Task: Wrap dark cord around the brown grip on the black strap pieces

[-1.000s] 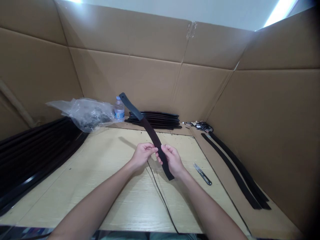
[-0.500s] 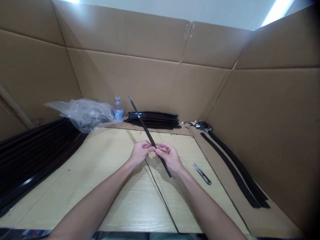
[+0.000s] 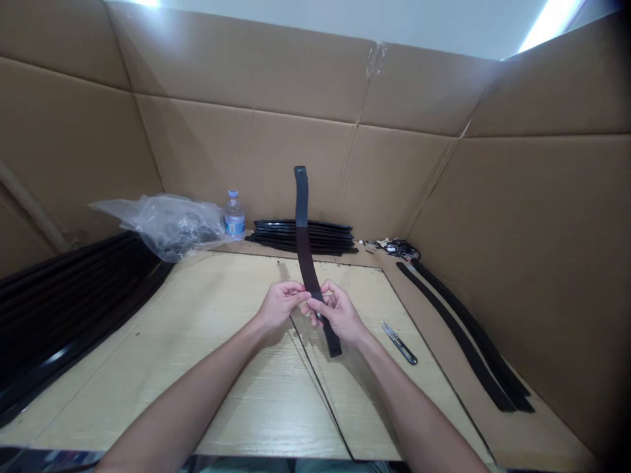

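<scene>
Both hands hold one dark leather strap (image 3: 305, 243) upright above the wooden tabletop (image 3: 207, 341). My left hand (image 3: 279, 306) pinches its left edge near the middle. My right hand (image 3: 338, 316) grips it from the right, fingers curled round it. The strap's upper end is grey with a small hole and rises toward the cardboard wall; its lower end hangs just below my right hand. A thin dark thread (image 3: 323, 401) trails from the hands toward the table's near edge.
Thread snips (image 3: 399, 343) lie right of my right hand. Two long straps (image 3: 463, 335) lie along the right wall. A stack of straps (image 3: 315, 236), a water bottle (image 3: 234, 215) and a plastic bag (image 3: 167, 223) sit at the back. Black strips (image 3: 64, 302) fill the left side.
The strap has been turned in my fingers, from flat to edge-on and back to flat. Its upper end has swung from leaning left to nearly upright. Both hands stayed in place.
</scene>
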A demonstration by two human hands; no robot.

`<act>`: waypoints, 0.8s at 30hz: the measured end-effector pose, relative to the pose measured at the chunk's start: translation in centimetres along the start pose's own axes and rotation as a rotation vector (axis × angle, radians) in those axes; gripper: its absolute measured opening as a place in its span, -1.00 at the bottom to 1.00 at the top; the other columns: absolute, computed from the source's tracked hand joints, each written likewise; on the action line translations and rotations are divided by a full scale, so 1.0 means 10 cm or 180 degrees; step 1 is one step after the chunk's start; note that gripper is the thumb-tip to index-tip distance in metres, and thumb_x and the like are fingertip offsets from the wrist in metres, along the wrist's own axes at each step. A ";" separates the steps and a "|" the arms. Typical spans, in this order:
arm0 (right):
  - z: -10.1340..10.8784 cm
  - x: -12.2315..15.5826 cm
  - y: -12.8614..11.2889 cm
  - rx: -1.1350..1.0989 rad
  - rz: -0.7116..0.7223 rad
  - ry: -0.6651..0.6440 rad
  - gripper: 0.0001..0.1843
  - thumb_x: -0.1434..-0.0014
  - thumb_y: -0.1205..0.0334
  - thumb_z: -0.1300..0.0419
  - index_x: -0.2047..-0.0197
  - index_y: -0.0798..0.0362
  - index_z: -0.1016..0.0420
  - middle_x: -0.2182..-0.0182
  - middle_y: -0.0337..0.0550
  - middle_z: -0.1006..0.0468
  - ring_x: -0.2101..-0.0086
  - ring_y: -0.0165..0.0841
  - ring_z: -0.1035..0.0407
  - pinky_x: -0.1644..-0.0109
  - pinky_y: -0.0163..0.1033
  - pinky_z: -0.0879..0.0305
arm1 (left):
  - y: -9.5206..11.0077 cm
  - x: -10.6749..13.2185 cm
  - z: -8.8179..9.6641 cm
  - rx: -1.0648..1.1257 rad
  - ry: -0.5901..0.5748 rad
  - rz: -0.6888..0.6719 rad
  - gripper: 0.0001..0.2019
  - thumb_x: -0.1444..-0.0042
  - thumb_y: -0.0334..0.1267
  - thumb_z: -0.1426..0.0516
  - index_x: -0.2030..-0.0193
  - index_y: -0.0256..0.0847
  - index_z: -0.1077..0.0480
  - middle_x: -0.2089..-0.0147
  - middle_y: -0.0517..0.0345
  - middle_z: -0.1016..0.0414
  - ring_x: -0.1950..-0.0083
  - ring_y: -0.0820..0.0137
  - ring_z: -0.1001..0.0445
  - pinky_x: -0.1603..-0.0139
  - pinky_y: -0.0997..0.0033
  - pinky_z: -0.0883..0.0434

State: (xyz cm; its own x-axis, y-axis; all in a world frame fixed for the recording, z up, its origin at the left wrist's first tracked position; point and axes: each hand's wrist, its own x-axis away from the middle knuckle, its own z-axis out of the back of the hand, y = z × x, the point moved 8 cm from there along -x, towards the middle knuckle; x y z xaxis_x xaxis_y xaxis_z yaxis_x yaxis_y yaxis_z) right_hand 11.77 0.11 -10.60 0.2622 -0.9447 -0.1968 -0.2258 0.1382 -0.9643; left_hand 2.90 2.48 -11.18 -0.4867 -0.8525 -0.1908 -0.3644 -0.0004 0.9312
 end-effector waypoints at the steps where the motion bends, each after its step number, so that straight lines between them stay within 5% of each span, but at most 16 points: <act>1: 0.00 0.00 -0.01 -0.0027 0.0000 -0.0005 -0.70 -0.12 0.03 -0.23 0.35 -0.01 -0.19 0.50 -0.26 -0.58 0.63 -0.46 -0.36 0.59 -0.40 -0.20 | 0.01 0.01 -0.01 0.0019 -0.0001 -0.0021 -0.74 0.03 -0.14 -0.26 0.50 -0.29 -0.36 0.64 0.24 -0.35 0.56 0.29 -0.50 0.42 0.28 -0.44; 11: 0.04 0.00 0.01 -0.0162 -0.0010 0.0503 -0.65 -0.17 -0.04 -0.15 0.46 0.02 -0.19 0.64 -0.34 -0.44 0.72 -0.52 -0.19 0.66 -0.42 -0.04 | 0.04 0.01 0.08 -0.0331 0.0456 -0.0174 -0.76 0.00 -0.14 -0.24 0.45 -0.29 -0.41 0.59 0.14 -0.48 0.60 0.45 -0.43 0.56 0.51 -0.29; 24: 0.11 -0.01 0.08 0.0166 0.0091 0.0869 -0.63 -0.15 -0.05 -0.17 0.46 0.03 -0.20 0.67 -0.35 -0.44 0.75 -0.55 -0.17 0.71 -0.45 -0.02 | 0.03 0.02 0.02 -0.0368 0.0424 -0.0163 -0.73 -0.06 -0.10 -0.20 0.45 -0.29 -0.35 0.61 0.18 -0.46 0.66 0.49 -0.37 0.63 0.55 -0.22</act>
State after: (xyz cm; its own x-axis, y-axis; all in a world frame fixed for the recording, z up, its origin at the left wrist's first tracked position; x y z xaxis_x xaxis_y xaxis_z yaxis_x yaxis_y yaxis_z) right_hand 12.56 0.62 -11.53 -0.0077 -0.9844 -0.1760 -0.1790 0.1745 -0.9682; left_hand 2.50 2.38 -10.99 -0.3575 -0.9115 -0.2033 -0.2886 -0.0992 0.9523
